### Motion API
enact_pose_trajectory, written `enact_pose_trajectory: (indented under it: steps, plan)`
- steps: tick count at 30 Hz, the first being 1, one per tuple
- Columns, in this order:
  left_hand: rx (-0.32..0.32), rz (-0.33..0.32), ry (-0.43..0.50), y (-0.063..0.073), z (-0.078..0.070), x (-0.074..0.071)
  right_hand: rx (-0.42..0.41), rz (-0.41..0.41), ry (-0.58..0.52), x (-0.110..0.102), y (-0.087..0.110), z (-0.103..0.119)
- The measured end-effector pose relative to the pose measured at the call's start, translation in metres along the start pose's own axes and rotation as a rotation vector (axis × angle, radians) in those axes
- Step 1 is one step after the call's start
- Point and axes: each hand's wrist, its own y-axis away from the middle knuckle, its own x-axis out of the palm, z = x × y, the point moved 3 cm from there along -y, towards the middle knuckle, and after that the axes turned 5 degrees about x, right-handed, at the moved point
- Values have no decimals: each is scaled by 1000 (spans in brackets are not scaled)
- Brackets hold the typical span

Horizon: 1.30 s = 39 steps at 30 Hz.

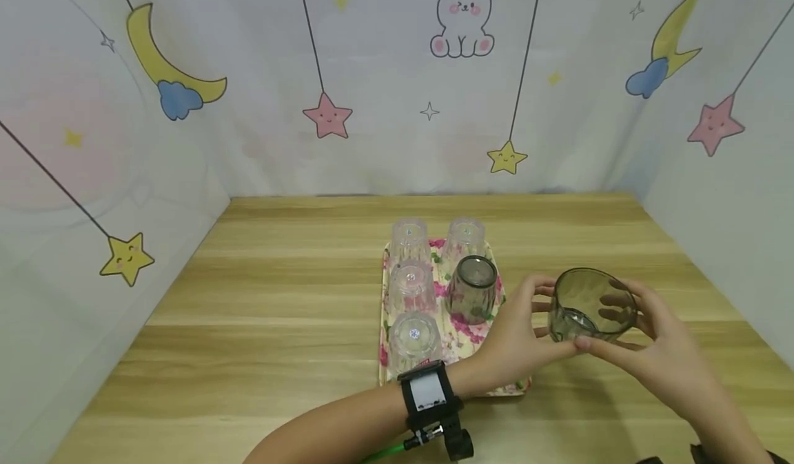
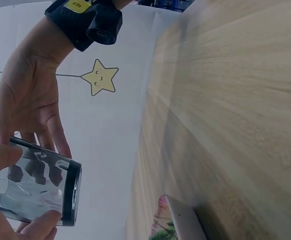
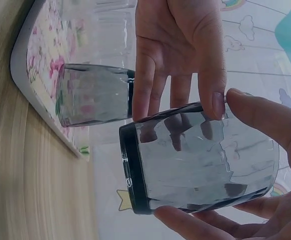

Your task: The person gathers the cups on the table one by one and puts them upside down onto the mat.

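A smoky grey glass tumbler (image 1: 589, 305) is raised over the table to the right of the tray, its mouth up. My left hand (image 1: 511, 336) holds its left side, and my right hand (image 1: 666, 357) grips the right side. Both thumbs meet near each other on the near side. In the right wrist view the tumbler (image 3: 185, 170) shows a thick dark base, with fingers visible through its wall. A floral tray (image 1: 459, 347) bears another grey tumbler (image 1: 473, 295), upside down, just left of my left hand.
Several clear glasses stand upside down on the tray, among them a front one (image 1: 414, 347) and a back right one (image 1: 465, 236). My left forearm passes over the tray's near end. White printed cloth walls (image 1: 384, 160) enclose the wooden table (image 1: 279, 298).
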Motion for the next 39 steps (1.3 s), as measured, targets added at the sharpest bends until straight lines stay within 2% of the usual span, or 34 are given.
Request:
enact_pose_trajectory:
  steps: [8,14,20,28,35,39]
  plan:
    - [-29,-19,54,13,2,-6,-15,5,-12,11,2,8]
    - [-45,-45,24,22,3,-12,-58,-11,-43,20,3,14]
    - [-34,-53,27,31,1,-19,-89,-22,-75,28,5,21]
    - [-40,-76,29,39,0,-26,-85,0,-90,35,7,29]
    - [-67,-80,47,48,2,-30,-123,-9,-120,42,9,37]
    - [-53,-100,29,52,1,-33,-115,2,-131,46,10,41]
